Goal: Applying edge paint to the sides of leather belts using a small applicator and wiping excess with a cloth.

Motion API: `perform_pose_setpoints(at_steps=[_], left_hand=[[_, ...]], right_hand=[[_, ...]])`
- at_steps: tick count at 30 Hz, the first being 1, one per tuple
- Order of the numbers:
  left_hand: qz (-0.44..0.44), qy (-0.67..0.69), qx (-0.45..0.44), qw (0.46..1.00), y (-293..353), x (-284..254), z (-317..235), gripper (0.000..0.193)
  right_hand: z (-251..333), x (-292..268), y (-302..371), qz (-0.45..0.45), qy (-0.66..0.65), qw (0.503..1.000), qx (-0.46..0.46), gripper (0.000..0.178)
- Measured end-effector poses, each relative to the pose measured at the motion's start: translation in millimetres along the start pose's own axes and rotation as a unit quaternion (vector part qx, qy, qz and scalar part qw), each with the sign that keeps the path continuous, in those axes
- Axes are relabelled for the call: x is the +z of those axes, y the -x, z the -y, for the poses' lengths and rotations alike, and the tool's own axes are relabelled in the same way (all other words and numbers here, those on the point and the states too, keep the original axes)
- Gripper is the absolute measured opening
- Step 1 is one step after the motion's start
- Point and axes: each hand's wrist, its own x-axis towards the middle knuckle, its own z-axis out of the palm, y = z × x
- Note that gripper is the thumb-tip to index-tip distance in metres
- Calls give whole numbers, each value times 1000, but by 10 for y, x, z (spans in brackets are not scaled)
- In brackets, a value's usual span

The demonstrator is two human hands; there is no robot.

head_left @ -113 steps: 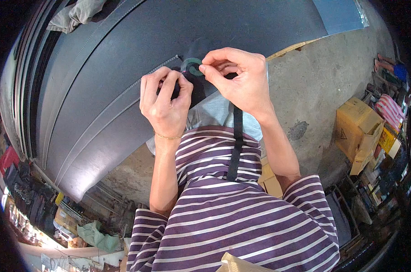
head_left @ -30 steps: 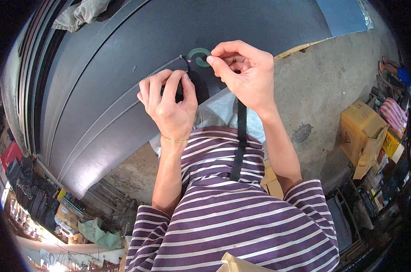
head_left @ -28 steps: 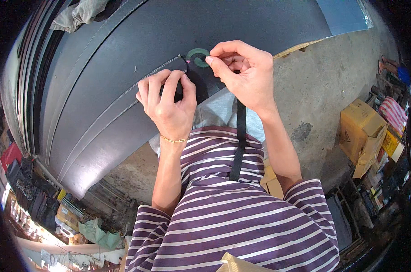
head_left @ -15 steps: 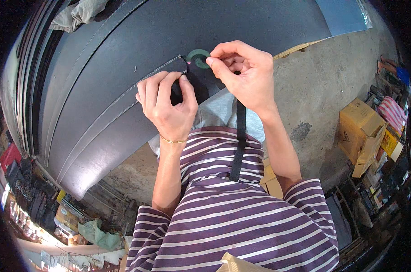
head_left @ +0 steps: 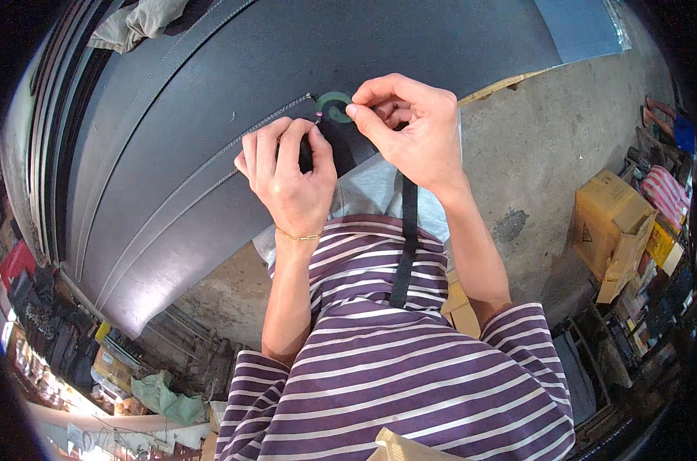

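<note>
A long black zipper tape (head_left: 210, 157) with pale teeth runs in split rows along the dark tabletop (head_left: 272, 65) up to my left hand (head_left: 291, 165). That hand is closed, thumb and forefinger pinching the tape's end, with a tiny pink spot (head_left: 318, 114) at the fingertips. My right hand (head_left: 418, 127) hovers close on the right, thumb and forefinger pressed together; whatever they hold is too small to see. A green ring-shaped mark (head_left: 334, 106) shows between the two hands.
Another toothed strip (head_left: 160, 71) curves along the table's left. A grey cloth (head_left: 137, 24) lies at the far left. The table's bare wooden edge (head_left: 502, 86) borders the concrete floor (head_left: 533, 169). Cardboard boxes (head_left: 611, 219) and clutter stand at right, a green bag (head_left: 168, 398) at lower left.
My left hand has shifted slightly right, with its fingertips tilted more upward. My right hand has moved a little left and down, still pinched.
</note>
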Motion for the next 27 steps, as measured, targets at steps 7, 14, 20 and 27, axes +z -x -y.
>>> perform_pose_setpoints(at_steps=[7,14,20,27], left_hand=[[-3,18,-5,1000,-3,-14,-15,15],[-11,2,4,1000,-17,-5,-17,16],[-11,-3,10,1000,-18,7,-15,18],[-17,3,5,1000,-2,18,-2,18]], right_hand=[[-40,-18,15,1,-1,1000,0,10],[-15,-16,3,6,1,1000,-7,9],[46,-11,3,12,12,1000,2,7],[39,-14,4,18,21,1000,-4,7]])
